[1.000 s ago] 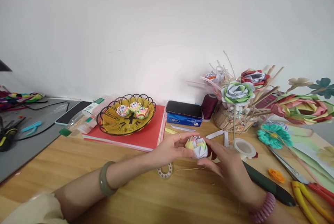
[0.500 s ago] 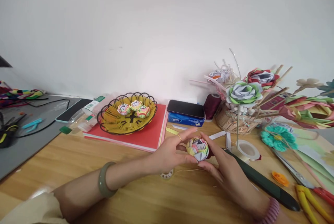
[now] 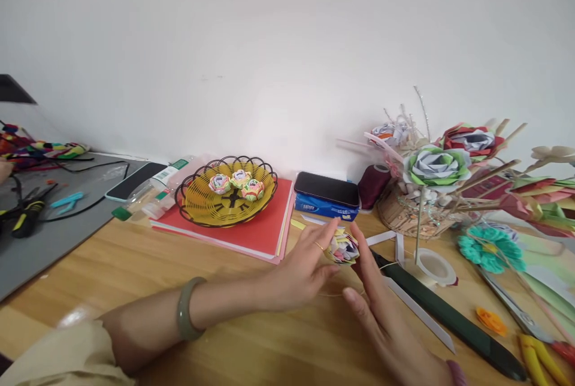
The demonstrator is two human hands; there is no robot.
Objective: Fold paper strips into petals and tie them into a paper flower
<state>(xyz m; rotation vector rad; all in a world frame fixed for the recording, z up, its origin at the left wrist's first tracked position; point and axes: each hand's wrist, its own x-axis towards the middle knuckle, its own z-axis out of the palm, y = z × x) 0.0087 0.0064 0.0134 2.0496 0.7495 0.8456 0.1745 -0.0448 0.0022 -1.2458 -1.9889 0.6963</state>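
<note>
A small folded-paper flower [image 3: 344,247] in yellow, white and pink is held up over the table. My left hand [image 3: 305,269], wearing a ring, grips it from the left, with the thumb below and fingers behind. On the other side my right hand [image 3: 381,308] has its fingers stretched out along the flower's right edge. Its thumb is spread apart from the petals. Three similar paper flowers [image 3: 240,182] lie in a yellow woven basket [image 3: 211,213] on red paper sheets [image 3: 265,233].
A phone on a blue tissue pack [image 3: 318,203] stands behind my hands. To the right are a dark green cutter-like tool [image 3: 458,314], a tape roll [image 3: 433,266], scissors [image 3: 516,308] and a pot of paper flowers [image 3: 404,212]. Pliers [image 3: 29,218] lie on the grey mat at left.
My right thumb has come away from the paper flower, and the right hand has opened wider. The flower has tilted so its petals face differently. The view has shifted slightly left.
</note>
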